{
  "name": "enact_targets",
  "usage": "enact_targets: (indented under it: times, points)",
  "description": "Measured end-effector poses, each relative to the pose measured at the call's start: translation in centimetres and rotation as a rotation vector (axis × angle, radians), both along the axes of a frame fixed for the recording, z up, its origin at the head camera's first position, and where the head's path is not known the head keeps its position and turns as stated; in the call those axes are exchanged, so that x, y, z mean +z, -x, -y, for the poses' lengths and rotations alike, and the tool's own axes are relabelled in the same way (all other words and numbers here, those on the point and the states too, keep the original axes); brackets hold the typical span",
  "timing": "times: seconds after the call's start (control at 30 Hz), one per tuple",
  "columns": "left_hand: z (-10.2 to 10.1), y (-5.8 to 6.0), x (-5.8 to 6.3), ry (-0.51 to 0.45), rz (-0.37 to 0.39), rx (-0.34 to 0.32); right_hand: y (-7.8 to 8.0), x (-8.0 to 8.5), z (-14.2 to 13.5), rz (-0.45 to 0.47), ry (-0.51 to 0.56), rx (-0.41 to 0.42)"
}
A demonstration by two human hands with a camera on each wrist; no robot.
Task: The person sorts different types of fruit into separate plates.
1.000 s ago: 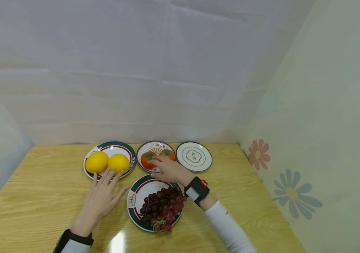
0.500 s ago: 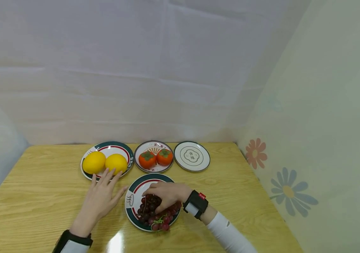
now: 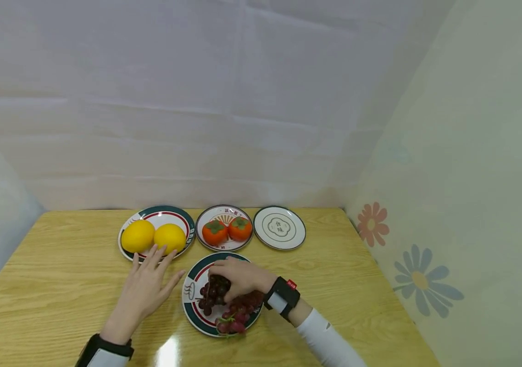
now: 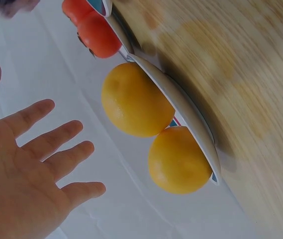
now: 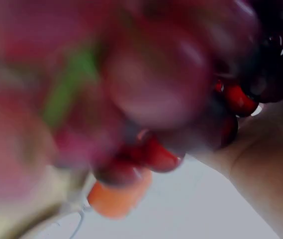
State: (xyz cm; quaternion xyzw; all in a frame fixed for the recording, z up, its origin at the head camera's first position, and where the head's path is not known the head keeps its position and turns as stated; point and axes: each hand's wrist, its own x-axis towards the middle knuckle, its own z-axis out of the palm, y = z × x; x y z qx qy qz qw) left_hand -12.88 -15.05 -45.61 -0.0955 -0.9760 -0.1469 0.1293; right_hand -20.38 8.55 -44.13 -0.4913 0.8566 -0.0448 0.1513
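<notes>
Fingers curled, my right hand (image 3: 242, 278) grips a bunch of dark grapes (image 3: 213, 294) over the green-rimmed plate (image 3: 190, 310). Redder grapes (image 3: 238, 315) with a green stem lie below the hand on that plate. Grapes (image 5: 156, 74) fill much of the right wrist view, blurred and near, and hide most of the fingers. My left hand (image 3: 144, 293) has its fingers spread, fingertips close to the plate of two yellow fruits (image 3: 170, 237). In the left wrist view, the open palm (image 4: 27, 174) faces the camera and holds nothing, beside the yellow fruits (image 4: 136, 99).
Two orange persimmons (image 3: 240, 229) sit on a small patterned plate (image 3: 226, 210) at the back. To its right stands a white plate (image 3: 279, 242) with characters printed on it. The wooden table (image 3: 357, 285) meets a white cloth backdrop and a flower-patterned side wall.
My right hand has come down from over the persimmons to the grape plate and gripped the dark grapes. They now stand apart from the redder ones. My left hand keeps its place.
</notes>
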Motion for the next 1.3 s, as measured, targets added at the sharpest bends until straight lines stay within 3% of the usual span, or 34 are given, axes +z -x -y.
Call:
enact_targets:
  times: [0.17,0.33,0.5,0.6,0.7,0.87,1.0,1.13,1.3]
  points:
    - [0.0,-0.1,0.1,-0.003,0.016,0.004,1.6,2.9,-2.1,-0.057,0.208,-0.122]
    - [0.0,0.0,0.0,-0.007,0.023,0.004,4.9,4.3,-5.5,-0.187,0.329,-0.319]
    - [0.1,0.0,-0.2,-0.005,0.029,0.003,8.7,2.7,-9.2,-0.349,0.308,-0.529]
    - [0.2,0.0,-0.2,-0.003,0.023,0.001,10.3,1.1,-10.8,-0.399,0.281,-0.618]
    - [0.2,0.0,-0.2,-0.002,0.007,-0.001,11.2,-0.5,-11.7,-0.427,0.223,-0.681]
    - [0.1,0.0,-0.2,-0.003,0.013,-0.007,11.7,-2.9,-12.3,-0.393,0.078,-0.798]
    - [0.0,0.0,-0.2,0.003,0.014,-0.005,11.9,-3.8,-12.3,-0.354,0.024,-0.833]
    - [0.1,0.1,-0.2,0.006,0.004,-0.005,11.8,-3.8,-12.2,-0.343,0.027,-0.811]
    - [0.2,0.1,-0.3,0.004,0.007,-0.004,10.3,-2.2,-11.2,-0.357,0.122,-0.680]
